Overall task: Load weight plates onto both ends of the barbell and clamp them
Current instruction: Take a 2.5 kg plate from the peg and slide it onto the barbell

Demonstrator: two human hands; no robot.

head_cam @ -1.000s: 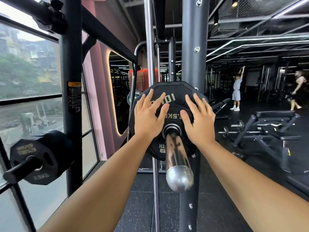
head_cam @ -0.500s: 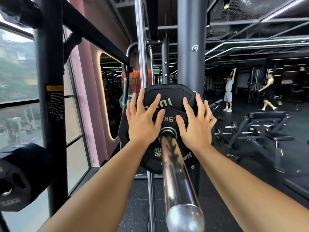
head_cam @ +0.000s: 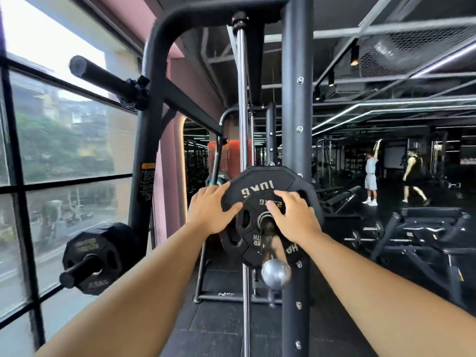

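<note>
Pressing two black plates inward along the chrome end of the barbell (head_cam: 276, 273), most likely to seat them tight together before clamping. No clamp to be seen on the bare stub of sleeve poking toward the near side. Left hand (head_cam: 208, 212) laid flat on the left part of the big plate (head_cam: 260, 180), fingers straight and spread, thumb across the face, gripping nothing; placed off-centre, probably to stop the disc tilting on the sleeve. Right hand (head_cam: 293, 217) set on the small plate (head_cam: 253, 243) just right of the bar, fingers bent with tips pushing on the face, not wrapped round anything. Small plate stacked in front of the big one, both hanging on the bar beside the black rack post (head_cam: 296, 112). Spare plate (head_cam: 100, 256) parked on a peg (head_cam: 77, 273) to the near left, by the window (head_cam: 64, 140) — within reach, untouched. Judged roughly midway — this end loaded, clamping pending, other end out of sight.
</note>
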